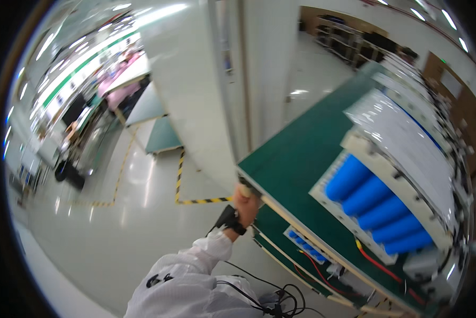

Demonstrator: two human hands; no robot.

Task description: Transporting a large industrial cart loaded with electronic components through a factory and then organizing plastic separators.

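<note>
Hand in view: one hand (245, 202) at lower centre, fingers curled tight over the near corner of the green-topped workbench (296, 159). With the picture tilted so hard I cannot tell from the sleeve's angle whether it is the left or the right; the other hand is out of sight.
Sleeve: a white, slightly crinkled coat sleeve (187, 270) rises from the bottom edge, with a black wrist strap (232, 218) at the cuff.
Bench: matte green mat with a pale wooden edge, running from the centre to the lower right; a lower green shelf (285, 233) sits beneath it.
Battery pack: just right of centre, a row of smooth blue cylindrical cells (375, 204) lies side by side in a white plastic holder (402, 175); the cells look glossy and round-ended.
Wiring: a red wire (378, 267) trails from the holder toward the lower right; black cables (269, 294) loop near the bottom edge.
Small part: a second, smaller block of blue cells (307, 245) rests on the lower shelf.
Progress: I'd judge the cells are already seated in the holder and nothing is being worked just now; the hand only grips the bench corner, well apart from the pack.
Floor: shiny pale floor (116, 228) with yellow-and-black tape lines (195, 200) at left centre.
</note>
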